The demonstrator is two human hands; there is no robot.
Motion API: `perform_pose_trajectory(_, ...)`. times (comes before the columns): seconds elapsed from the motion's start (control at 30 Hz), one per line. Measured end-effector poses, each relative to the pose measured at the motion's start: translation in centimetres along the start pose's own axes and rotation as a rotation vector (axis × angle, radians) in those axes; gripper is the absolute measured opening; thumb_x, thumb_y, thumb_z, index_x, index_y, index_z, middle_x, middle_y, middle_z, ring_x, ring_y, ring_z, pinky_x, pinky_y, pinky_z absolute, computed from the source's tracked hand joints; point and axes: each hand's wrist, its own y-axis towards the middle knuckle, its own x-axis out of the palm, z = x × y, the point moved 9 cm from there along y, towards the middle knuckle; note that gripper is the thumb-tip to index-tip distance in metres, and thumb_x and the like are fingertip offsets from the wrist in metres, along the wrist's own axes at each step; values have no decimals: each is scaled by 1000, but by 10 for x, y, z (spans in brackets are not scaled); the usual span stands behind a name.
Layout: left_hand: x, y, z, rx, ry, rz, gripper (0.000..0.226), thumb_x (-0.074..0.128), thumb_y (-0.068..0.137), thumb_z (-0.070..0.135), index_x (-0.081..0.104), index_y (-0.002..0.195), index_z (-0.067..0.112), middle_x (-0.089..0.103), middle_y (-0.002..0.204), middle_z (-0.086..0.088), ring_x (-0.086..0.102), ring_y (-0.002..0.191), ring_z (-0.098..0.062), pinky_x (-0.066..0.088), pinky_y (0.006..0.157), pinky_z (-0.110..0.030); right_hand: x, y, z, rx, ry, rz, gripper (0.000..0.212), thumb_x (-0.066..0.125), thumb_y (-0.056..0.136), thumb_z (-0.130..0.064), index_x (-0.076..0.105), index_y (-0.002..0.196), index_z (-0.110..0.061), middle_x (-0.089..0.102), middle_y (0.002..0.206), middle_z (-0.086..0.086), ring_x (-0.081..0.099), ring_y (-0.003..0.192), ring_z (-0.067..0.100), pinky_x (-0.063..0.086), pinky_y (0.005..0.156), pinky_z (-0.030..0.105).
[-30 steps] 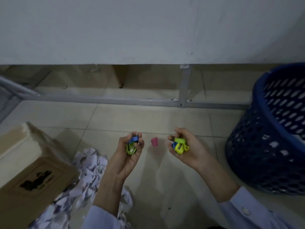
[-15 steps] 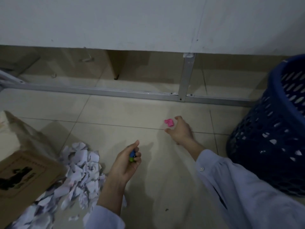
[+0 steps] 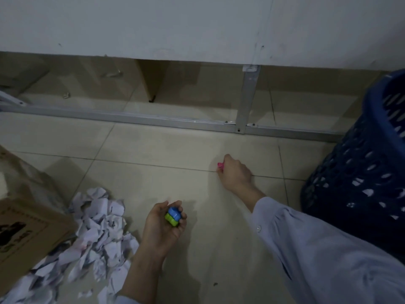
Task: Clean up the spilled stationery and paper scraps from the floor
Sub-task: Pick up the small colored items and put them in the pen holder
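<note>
Many paper scraps [image 3: 96, 235] litter the tiled floor [image 3: 157, 150] beside a cardboard box [image 3: 28, 235].

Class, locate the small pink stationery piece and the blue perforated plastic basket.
Small pink stationery piece [image 3: 220, 165], head view: its exposed left end.
Blue perforated plastic basket [image 3: 355, 172], head view: its side wall.

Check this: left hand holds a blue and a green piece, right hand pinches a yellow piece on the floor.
Wrong colour: the head view shows the right hand pinching a pink piece on the floor. The rest stands.
</note>
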Motion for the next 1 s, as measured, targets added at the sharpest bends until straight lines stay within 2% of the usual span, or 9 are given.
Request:
perform_pose_trajectory(0.1,11,0,-6,13,-26,17,28,48,68,12,71,56,1,56,62,-8,57,46,-18,48,44,-15,1,-14,15,84,265,-26,32,50,94,-43,52,100,-12,63,102,15,64,89,35,50,69,37)
perform_pose_trajectory(0.2,25,-3,-6,65,-64,24,33,44,89,8,70,71,-2,53,76,-9,55,66,-19,51,46,-18,4,-41,14,164,801,-168,33,55,92,-47,48,80,-17,60,72,7,55,50,21,48,42,28)
perform_pose_trajectory(0.27,44,-10,-4,114,-41,6,29,42,98,15,62,86,-2,51,85,-10,52,75,-21,53,48,-18,-8,-63,16,194,1021,-211,33,57,91,-45,50,79,-15,58,67,6,51,45,18,44,38,23)
perform_pose_trajectory(0.4,84,-31,2,177,30,-50,25,45,98,19,59,90,0,50,88,-10,53,72,-19,53,50,-17,-51,-108,21,217,1331,-258,32,60,90,-44,53,86,-13,58,68,7,55,52,20,44,44,25)
perform_pose_trajectory(0.5,117,-61,15,272,72,-125,23,47,97,19,60,90,1,51,86,-8,56,67,-16,54,54,-16,-93,-141,18,189,1452,-285,25,58,93,-36,54,92,-11,57,69,6,54,53,19,42,44,25)
perform_pose_trajectory(0.63,165,-121,28,384,137,-236,20,47,97,17,58,91,1,53,92,-11,55,77,-18,52,52,-14,-146,-182,4,140,1485,-339,19,58,93,-32,57,96,-14,59,71,4,57,54,17,42,45,25)
perform_pose_trajectory(0.7,188,-156,33,423,166,-286,21,49,96,19,59,91,2,55,87,-11,56,75,-18,50,50,-13,-178,-202,-2,94,1476,-311,18,60,92,-33,58,94,-16,59,72,3,57,54,16,41,44,24)
perform_pose_trajectory(0.87,253,-254,37,529,196,-451,26,47,95,26,58,88,4,54,79,-8,60,63,-12,47,47,-11,-281,-261,-8,-114,1440,-169,30,66,88,-32,59,107,-9,58,75,4,55,54,16,37,38,22)
perform_pose_trajectory(1.0,311,-345,26,592,214,-613,26,45,96,28,56,91,4,55,82,-8,59,72,-16,51,51,-13,-377,-317,10,-267,1425,12,28,67,87,-29,59,107,-11,59,71,2,54,54,16,35,35,21)
